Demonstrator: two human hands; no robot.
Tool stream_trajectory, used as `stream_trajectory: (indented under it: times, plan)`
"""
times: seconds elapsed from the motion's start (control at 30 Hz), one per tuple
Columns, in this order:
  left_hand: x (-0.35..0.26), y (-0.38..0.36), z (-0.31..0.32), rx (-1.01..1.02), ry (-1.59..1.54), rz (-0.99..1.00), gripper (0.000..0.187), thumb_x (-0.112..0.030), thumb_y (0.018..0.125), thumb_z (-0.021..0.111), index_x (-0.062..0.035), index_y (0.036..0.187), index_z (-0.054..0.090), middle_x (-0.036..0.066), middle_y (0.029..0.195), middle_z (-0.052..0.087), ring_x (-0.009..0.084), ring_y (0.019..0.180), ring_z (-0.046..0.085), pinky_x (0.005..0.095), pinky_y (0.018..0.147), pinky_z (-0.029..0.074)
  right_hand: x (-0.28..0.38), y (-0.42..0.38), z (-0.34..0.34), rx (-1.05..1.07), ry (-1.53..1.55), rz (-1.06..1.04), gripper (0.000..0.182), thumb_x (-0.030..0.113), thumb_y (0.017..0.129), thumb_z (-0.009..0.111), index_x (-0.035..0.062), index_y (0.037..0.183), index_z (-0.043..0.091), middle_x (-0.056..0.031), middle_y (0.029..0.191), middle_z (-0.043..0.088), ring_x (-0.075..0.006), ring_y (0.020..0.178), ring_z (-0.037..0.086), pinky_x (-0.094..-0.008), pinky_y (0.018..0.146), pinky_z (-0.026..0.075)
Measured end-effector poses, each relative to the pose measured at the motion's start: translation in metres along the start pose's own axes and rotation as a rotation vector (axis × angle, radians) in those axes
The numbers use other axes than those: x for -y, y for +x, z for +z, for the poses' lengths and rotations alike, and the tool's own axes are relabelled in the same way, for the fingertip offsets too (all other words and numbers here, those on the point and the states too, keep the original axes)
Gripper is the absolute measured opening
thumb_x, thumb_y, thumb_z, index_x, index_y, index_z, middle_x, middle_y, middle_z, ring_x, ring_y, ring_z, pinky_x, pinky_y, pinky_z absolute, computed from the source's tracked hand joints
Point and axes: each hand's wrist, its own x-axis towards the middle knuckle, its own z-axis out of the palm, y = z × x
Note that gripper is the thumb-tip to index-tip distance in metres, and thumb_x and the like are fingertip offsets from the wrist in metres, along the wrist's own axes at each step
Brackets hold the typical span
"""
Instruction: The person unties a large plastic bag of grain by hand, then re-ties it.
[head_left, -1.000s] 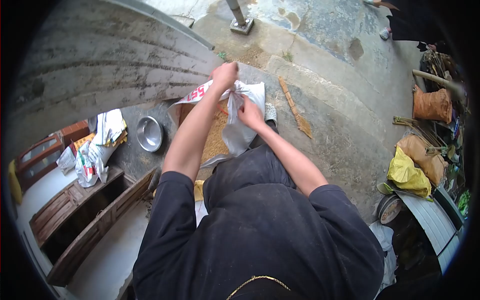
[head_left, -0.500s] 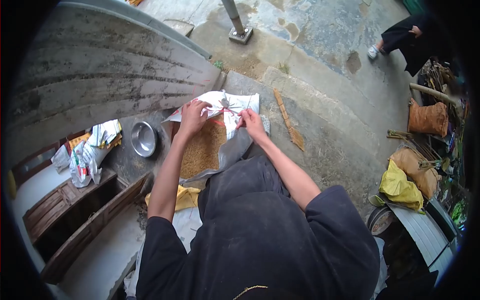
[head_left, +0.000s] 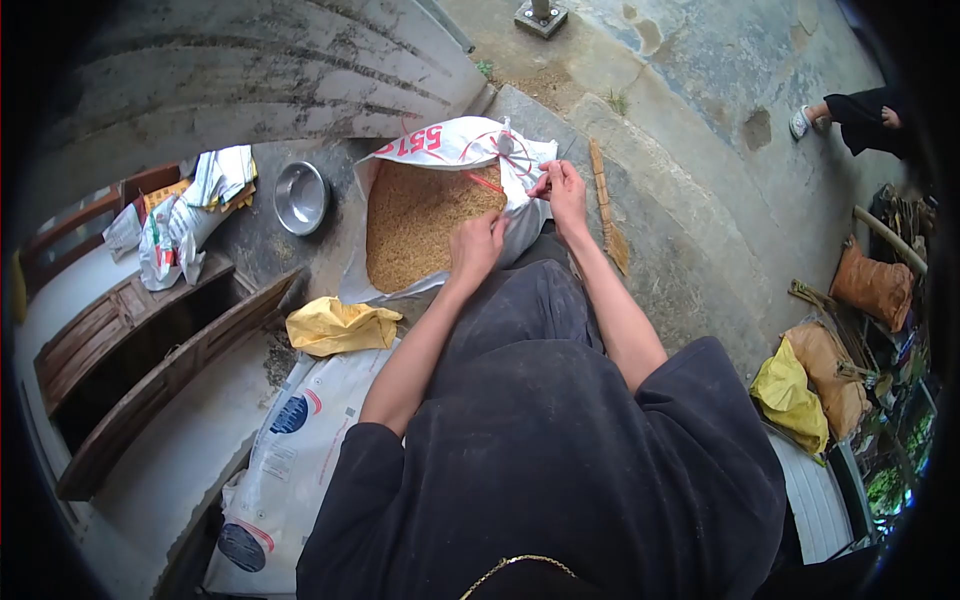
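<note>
A white woven sack (head_left: 400, 150) with red print gapes in front of me, full of golden-brown grain (head_left: 415, 225). My left hand (head_left: 477, 247) is closed on the sack's near right rim, its fingertips at the edge of the grain. To the right of the opening, my right hand (head_left: 564, 196) pinches a thin red string (head_left: 540, 188) beside the sack's outer side. More red string lies on the far side of the rim, around a small grey knot-like lump (head_left: 506, 143).
A metal bowl (head_left: 301, 198) rests left of the sack. A straw hand broom (head_left: 606, 205) lies to the right. Nearer me are a yellow sack (head_left: 340, 328) and a printed white sack (head_left: 310, 420). Another person's leg (head_left: 818, 112) shows far right, beyond sacks and sticks.
My left hand has moved from the far rim to the near right rim, uncovering the printed far edge. My right hand stays by the sack's right side. The view has shifted.
</note>
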Motion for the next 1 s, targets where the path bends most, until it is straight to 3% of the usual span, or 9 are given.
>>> stream_trajectory:
  times: [0.17,0.27,0.43,0.57,0.63,0.67,0.7,0.8,1.0]
  plan:
    - [0.028,0.017,-0.01,-0.167,-0.018,-0.14,0.021,-0.027,0.087,0.058,-0.0079,0.085,0.069,0.021,0.074,0.065,0.0401,0.075,0.064,0.0499,0.064,0.048,-0.014,0.004,0.024,0.077,0.18,0.221,0.028,0.027,0.102,0.041,0.0006,0.102,0.05,-0.0041,0.071,0.055,-0.0163,0.065,0.062,-0.0313,0.065,0.056]
    - [0.032,0.021,-0.017,-0.178,-0.013,-0.172,0.021,-0.025,0.087,0.058,-0.0065,0.083,0.067,0.021,0.077,0.064,0.0419,0.076,0.063,0.0509,0.063,0.047,-0.029,0.003,0.03,0.042,0.196,0.187,0.027,0.027,0.102,0.042,0.0009,0.102,0.048,-0.0051,0.072,0.055,-0.0179,0.067,0.063,-0.0321,0.066,0.056]
    - [0.033,0.033,-0.016,-0.126,-0.006,-0.321,0.025,-0.031,0.085,0.06,-0.0112,0.095,0.071,0.019,0.087,0.068,0.0395,0.084,0.065,0.0494,0.073,0.049,-0.018,0.008,0.038,-0.036,0.203,0.141,0.026,0.024,0.102,0.041,-0.0003,0.099,0.049,-0.0074,0.072,0.055,-0.0188,0.066,0.064,-0.0323,0.065,0.057]
    - [0.036,0.04,-0.01,-0.185,-0.052,-0.369,0.026,-0.031,0.085,0.059,-0.0092,0.091,0.071,0.02,0.087,0.067,0.041,0.085,0.064,0.0505,0.073,0.049,-0.016,-0.004,0.042,-0.068,0.232,0.16,0.026,0.024,0.102,0.042,-0.0011,0.098,0.048,-0.0081,0.073,0.056,-0.0196,0.065,0.064,-0.0325,0.064,0.057]
    - [0.045,0.041,-0.013,-0.187,-0.008,-0.449,0.026,-0.029,0.088,0.056,-0.0069,0.089,0.069,0.022,0.086,0.067,0.0422,0.084,0.064,0.0515,0.072,0.048,-0.017,0.001,0.026,-0.18,0.079,0.088,0.02,0.017,0.101,0.04,-0.001,0.098,0.048,-0.0058,0.069,0.053,-0.0176,0.06,0.061,-0.0374,0.064,0.059]
    - [0.056,0.041,-0.015,-0.177,-0.037,-0.457,0.028,-0.03,0.089,0.054,-0.0059,0.089,0.069,0.022,0.086,0.067,0.0434,0.084,0.063,0.0517,0.071,0.048,-0.02,0.006,0.003,-0.265,0.208,-0.004,0.018,0.015,0.1,0.04,-0.0006,0.098,0.048,-0.0043,0.067,0.05,-0.0162,0.057,0.059,-0.0411,0.066,0.059]
    - [0.061,0.044,-0.019,-0.185,-0.046,-0.451,0.028,-0.03,0.089,0.054,-0.0059,0.089,0.069,0.022,0.086,0.067,0.0434,0.084,0.063,0.0517,0.071,0.048,-0.016,0.013,-0.026,-0.349,0.21,0.053,0.021,0.02,0.101,0.041,-0.0002,0.098,0.048,-0.0035,0.067,0.05,-0.0159,0.056,0.058,-0.0426,0.066,0.06]
    - [0.061,0.047,-0.03,-0.189,0.012,-0.327,0.029,-0.031,0.089,0.055,-0.0049,0.088,0.068,0.023,0.085,0.066,0.0425,0.083,0.064,0.0512,0.071,0.048,0.026,-0.006,-0.068,-0.261,0.098,0.042,0.029,0.029,0.101,0.042,0.0004,0.099,0.049,-0.0028,0.068,0.05,-0.016,0.057,0.058,-0.0415,0.067,0.06]
    - [0.062,0.038,-0.033,-0.264,0.047,-0.199,0.026,-0.028,0.089,0.056,-0.0049,0.087,0.068,0.023,0.077,0.065,0.0414,0.076,0.063,0.051,0.07,0.047,0.129,-0.038,-0.074,-0.134,0.067,-0.131,0.029,0.029,0.101,0.043,0.0007,0.103,0.05,-0.0042,0.07,0.053,-0.0162,0.062,0.061,-0.039,0.065,0.06]
